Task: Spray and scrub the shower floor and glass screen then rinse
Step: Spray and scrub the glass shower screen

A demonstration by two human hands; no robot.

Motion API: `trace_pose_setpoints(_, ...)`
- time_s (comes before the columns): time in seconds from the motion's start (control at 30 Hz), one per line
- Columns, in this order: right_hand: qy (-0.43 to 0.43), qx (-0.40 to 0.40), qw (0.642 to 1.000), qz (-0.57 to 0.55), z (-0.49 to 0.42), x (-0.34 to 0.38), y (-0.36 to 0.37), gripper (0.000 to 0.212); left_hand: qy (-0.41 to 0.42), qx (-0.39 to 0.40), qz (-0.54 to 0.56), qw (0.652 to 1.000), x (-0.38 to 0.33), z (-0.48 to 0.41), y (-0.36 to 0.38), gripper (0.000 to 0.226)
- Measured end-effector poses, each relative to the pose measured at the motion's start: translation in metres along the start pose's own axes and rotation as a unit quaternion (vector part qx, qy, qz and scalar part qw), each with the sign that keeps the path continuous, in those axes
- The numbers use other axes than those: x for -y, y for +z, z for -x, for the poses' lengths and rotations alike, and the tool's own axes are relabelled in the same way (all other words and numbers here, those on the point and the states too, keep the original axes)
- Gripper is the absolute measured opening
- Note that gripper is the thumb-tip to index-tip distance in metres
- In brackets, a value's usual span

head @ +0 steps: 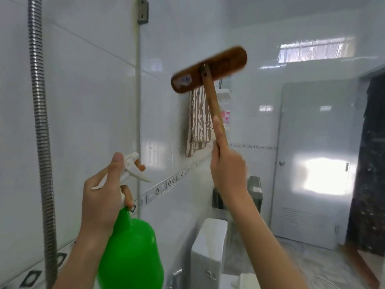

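Observation:
My left hand (104, 197) grips the neck of a green spray bottle (131, 253) with a white trigger head (133, 170), thumb up along the head, nozzle pointing right toward the glass. My right hand (227, 170) holds the wooden handle of a brown scrubbing brush (209, 68). The brush head is raised high, tilted, and blurred, against the glass screen (260, 122) in front of me. The screen's edge (138, 101) runs vertically at centre-left with a metal bracket (143, 11) at the top. The shower floor is out of view.
A ribbed metal shower hose (40, 122) hangs down the tiled wall on the left. Behind the glass are a striped towel (198, 122), a white toilet cistern (210, 247), a small shelf with bottles (225, 97) and a grey door (312, 163).

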State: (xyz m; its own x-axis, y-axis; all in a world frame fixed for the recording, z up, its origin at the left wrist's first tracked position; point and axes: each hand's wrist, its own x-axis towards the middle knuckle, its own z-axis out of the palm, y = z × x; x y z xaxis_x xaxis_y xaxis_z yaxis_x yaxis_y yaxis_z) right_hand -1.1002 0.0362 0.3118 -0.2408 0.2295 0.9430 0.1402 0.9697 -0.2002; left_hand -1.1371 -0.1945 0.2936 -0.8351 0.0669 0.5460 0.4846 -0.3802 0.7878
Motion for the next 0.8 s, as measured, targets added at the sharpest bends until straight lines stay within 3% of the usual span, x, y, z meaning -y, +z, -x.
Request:
trace_pose_setpoints(0.17,-0.025,0.078,0.996,0.038,0.179,-0.052,-0.03,0.049,0.002,0.017,0.014,1.0,0.002,0.005,0.002,0.042)
trace_pose_setpoints(0.27,-0.027,0.103,0.993,0.049,0.137,-0.056,-0.035,0.047,0.001,0.031,-0.006,1.0,0.004,0.01,0.007,0.036)
trace_pose_setpoints(0.37,-0.018,-0.008,0.998,0.06,0.046,-0.036,-0.037,0.051,-0.003,0.047,-0.024,0.999,0.007,0.016,0.016,0.036)
trace_pose_setpoints(0.43,0.003,-0.04,0.999,0.03,0.022,-0.035,-0.041,0.055,0.001,0.056,-0.032,0.998,0.009,0.02,0.022,0.031)
trace_pose_setpoints(0.63,0.052,0.105,0.993,0.029,0.202,-0.085,-0.083,0.051,0.028,0.102,-0.079,0.991,0.014,0.043,0.027,0.019)
trace_pose_setpoints(0.73,0.045,0.119,0.991,0.034,0.196,-0.085,-0.088,0.047,0.019,0.114,-0.088,0.989,0.024,0.052,0.031,0.019)
trace_pose_setpoints(0.8,0.036,0.067,0.996,0.039,0.158,-0.075,-0.087,0.049,0.012,0.135,-0.095,0.986,0.033,0.057,0.037,0.023)
